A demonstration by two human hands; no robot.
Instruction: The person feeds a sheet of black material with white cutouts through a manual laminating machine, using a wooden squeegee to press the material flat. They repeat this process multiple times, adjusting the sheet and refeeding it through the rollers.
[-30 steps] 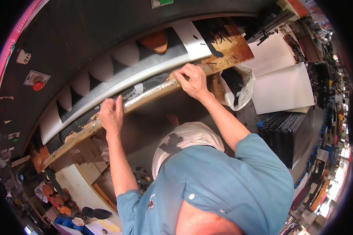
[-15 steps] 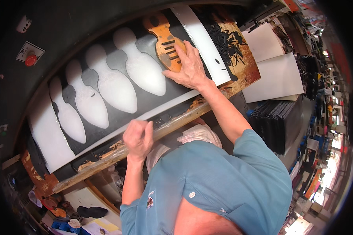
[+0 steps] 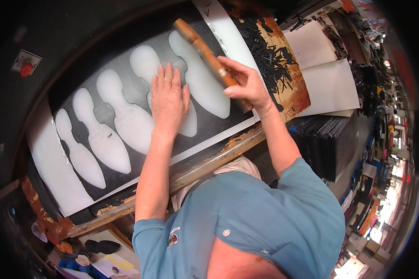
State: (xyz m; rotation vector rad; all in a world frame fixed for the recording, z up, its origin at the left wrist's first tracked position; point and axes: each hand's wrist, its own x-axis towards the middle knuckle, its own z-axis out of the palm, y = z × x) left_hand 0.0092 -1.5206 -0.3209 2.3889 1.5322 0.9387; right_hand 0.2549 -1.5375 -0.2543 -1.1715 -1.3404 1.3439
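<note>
Orange-brown sole-shaped die (image 3: 203, 49): swung up edgewise now!
Bare right hand (image 3: 247, 85): clamped on its near end.
Bare left hand (image 3: 169, 108): palm down, fingers nearly together, white sole-shaped patch (image 3: 144, 59) beneath.

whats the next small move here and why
Probably the right hand should lift the orange die clear of the black sheet, with the left hand flat as a steady. The die looks tipped on edge along a white sole-shaped patch, gripped at its near end, while the left hand is spread over the next patch.
</note>
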